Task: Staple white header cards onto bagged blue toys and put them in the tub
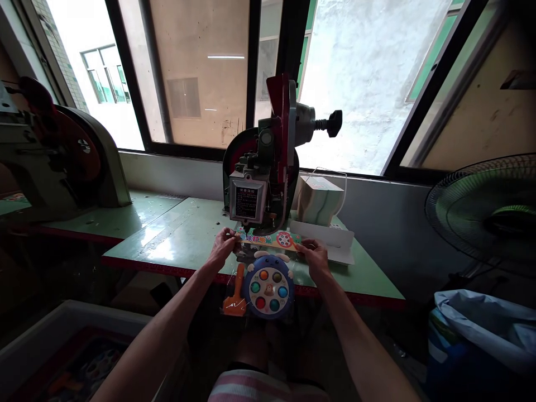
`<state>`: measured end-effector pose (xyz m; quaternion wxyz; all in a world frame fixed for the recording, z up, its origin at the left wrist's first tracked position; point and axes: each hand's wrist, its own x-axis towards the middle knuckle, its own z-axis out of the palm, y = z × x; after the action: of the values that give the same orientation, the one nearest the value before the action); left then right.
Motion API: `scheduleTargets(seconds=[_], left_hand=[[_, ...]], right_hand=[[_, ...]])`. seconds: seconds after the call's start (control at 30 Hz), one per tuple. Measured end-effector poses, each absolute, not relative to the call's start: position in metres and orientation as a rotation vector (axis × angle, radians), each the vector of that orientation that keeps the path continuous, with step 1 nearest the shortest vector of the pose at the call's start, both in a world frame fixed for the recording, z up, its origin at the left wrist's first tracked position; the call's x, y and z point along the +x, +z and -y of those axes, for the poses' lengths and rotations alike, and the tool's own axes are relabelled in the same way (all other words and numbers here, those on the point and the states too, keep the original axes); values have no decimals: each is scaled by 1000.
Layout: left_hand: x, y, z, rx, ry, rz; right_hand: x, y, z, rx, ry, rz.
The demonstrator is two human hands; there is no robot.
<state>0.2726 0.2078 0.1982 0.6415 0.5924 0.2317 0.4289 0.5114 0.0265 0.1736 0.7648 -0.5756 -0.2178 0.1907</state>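
My left hand (225, 243) pinches the left end of a printed header card (268, 238), and my right hand (313, 255) grips its right end. The card lies level under the head of a stapling machine (263, 167). Below it hangs a clear plastic bag with a round blue toy (268, 286) that has several coloured buttons, and an orange toy hammer (235, 296) to its left. The toy hangs in front of the table's red edge. Where the card meets the machine's jaw is partly hidden.
A stack of cards (320, 201) and an open white carton (335, 243) sit right of the machine on the green table (167, 229). Another machine (67, 151) stands left. A crate (71, 318) is at lower left, a fan (489, 212) and a bag-lined bin (481, 335) at right.
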Motion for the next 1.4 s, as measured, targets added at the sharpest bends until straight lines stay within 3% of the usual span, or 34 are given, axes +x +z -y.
scheduleTargets(seconds=[0.83, 1.17, 1.4], left_hand=[[216, 198, -233, 1192, 1083, -658], [229, 202, -196, 1113, 698, -594], [239, 205, -196, 1065, 797, -621]], right_hand=[[475, 173, -86, -1199, 536, 529], [465, 171, -81, -1193, 568, 459], [426, 158, -54, -1194, 691, 684]])
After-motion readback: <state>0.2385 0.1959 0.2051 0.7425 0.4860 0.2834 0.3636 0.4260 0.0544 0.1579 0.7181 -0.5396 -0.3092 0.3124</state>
